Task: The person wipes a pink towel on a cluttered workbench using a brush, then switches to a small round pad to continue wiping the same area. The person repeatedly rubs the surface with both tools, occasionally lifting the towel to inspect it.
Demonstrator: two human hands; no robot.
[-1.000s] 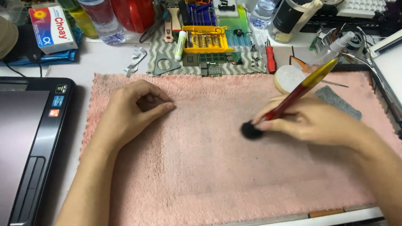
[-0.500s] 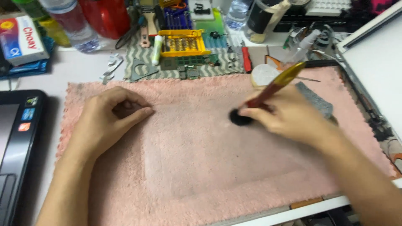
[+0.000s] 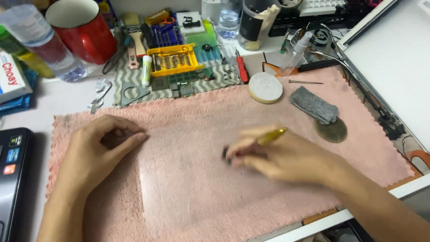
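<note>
Left hand [image 3: 96,150]: fingers loosely curled, empty, resting on pink towel [image 3: 197,112].
Right hand [image 3: 282,157]: pinching yellow-handled tool [image 3: 268,136] (blurred), tip at small black part [image 3: 225,153].

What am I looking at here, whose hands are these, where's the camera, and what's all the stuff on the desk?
This is one view, from a camera worn on a person's head and looking down at their own two bare hands. No machine is involved.

The hands work over a pink towel spread on a desk, with what looks like a clear flat sheet lying on it. The left hand rests loosely curled on the towel. The right hand holds a yellow-handled tool, its dark tip down on the surface; the hand is blurred.

Also on the towel are a white round disc and a grey cloth pad. Behind it stand a yellow bit case, a red mug and a small spray bottle. A laptop corner shows at the left.
</note>
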